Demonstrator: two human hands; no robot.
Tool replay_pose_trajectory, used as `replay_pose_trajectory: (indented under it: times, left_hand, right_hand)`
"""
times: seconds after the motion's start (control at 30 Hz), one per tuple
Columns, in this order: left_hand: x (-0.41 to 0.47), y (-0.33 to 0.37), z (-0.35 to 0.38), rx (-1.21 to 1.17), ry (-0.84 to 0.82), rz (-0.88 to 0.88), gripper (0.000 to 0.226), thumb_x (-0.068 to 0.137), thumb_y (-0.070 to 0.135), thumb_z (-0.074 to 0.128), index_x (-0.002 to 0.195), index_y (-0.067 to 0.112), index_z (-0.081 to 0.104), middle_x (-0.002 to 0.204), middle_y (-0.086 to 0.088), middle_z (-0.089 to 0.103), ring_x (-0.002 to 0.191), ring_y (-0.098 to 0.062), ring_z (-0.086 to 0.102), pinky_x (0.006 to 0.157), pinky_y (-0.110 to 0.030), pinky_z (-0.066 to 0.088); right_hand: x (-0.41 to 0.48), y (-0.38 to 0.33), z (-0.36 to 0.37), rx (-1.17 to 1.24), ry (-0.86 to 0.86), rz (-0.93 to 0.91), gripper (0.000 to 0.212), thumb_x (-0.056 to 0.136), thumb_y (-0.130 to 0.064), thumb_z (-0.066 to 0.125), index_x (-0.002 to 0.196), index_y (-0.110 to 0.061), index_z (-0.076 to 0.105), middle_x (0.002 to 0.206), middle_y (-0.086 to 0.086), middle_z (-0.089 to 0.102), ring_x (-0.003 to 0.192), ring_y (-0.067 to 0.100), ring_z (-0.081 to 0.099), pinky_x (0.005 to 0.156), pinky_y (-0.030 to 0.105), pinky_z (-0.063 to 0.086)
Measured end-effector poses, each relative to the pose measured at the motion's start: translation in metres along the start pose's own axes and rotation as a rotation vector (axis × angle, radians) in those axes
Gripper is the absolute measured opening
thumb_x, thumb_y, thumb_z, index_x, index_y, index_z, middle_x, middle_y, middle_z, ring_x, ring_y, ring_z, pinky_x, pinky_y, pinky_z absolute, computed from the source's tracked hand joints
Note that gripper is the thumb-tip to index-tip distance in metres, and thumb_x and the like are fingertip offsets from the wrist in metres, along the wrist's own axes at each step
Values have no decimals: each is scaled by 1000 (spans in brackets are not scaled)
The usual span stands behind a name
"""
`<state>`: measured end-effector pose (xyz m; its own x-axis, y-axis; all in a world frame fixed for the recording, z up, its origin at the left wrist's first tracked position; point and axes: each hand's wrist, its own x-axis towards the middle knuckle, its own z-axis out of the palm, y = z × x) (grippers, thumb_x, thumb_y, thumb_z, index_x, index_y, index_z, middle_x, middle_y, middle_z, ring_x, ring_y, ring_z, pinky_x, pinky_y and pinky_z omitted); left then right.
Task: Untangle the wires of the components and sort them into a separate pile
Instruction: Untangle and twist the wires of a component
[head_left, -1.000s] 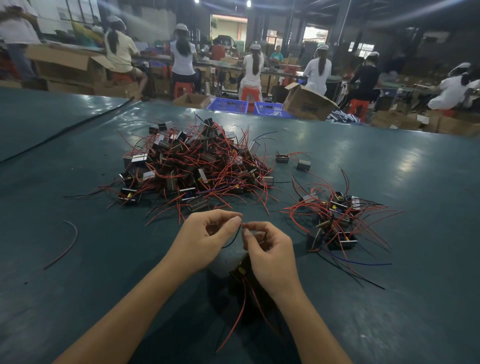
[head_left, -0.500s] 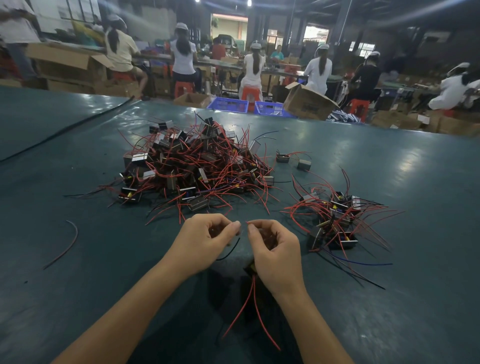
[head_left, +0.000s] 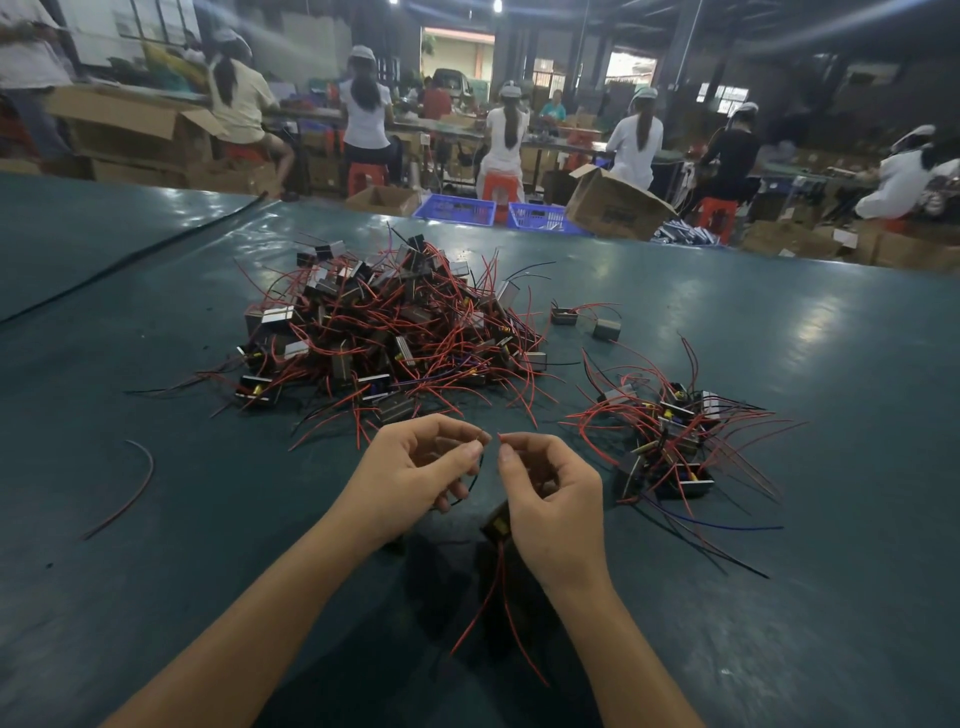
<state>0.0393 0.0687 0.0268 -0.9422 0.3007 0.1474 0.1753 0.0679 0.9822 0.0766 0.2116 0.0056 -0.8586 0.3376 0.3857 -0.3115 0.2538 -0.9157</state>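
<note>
Left hand (head_left: 415, 475): I see it pinch black wire (head_left: 474, 480).
Right hand (head_left: 556, 501): pinches wire tip (head_left: 500, 436).
Component (head_left: 496, 526): below it; red leads (head_left: 491, 597) point toward me.

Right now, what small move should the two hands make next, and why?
Probably draw the hands apart: the left hand pinches a thin black wire, the right hand a thin red wire, and the small dark component hangs below them.
</note>
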Motion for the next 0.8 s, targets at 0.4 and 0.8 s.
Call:
replay_pose_trajectory:
  times: [0.4,0.8]
  left_hand:
    - [-1,-3,1,-30,6,54,11,91,18,64,88,15,73,69,-4,71,59,-14,64,51,-21,51]
    - [-1,-5,2,0,41,69,8,85,17,71,93,14,70,70,-1,72,57,-9,65,50,-19,52]
  right_hand:
    - [-3,-4,3,42,-40,5,10,90,-12,68,87,-21,68,81,-7,70,65,8,65,59,16,50]
    - [-4,-4,2,41,-88,-5,12,90,-9,66,87,-20,71,76,-9,70,64,5,62,59,16,48]
